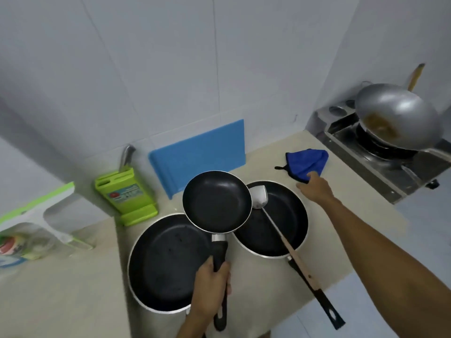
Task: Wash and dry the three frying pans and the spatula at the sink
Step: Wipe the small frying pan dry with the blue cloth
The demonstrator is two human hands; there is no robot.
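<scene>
Single view here, worn on the head, tilted forward and down over the counter (258, 289). Wide lens, close in: the left hand (210, 286) with its frying pan (217, 201) and the right hand (314, 189) reach in from below, the tiled wall (170, 69) fills the top, and the stove (390, 167) sits far right.

A blue cutting board (200, 152) leans at the back edge of the counter (268, 152) beside a green knife block (124, 193), with a wok (397, 115) on the stove (390, 167) at the right end.

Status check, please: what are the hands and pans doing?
Left hand grips small pan by handle, above two bigger pans. Right hand open, reaching blue cloth. Spatula lies in the right-side one.
</scene>
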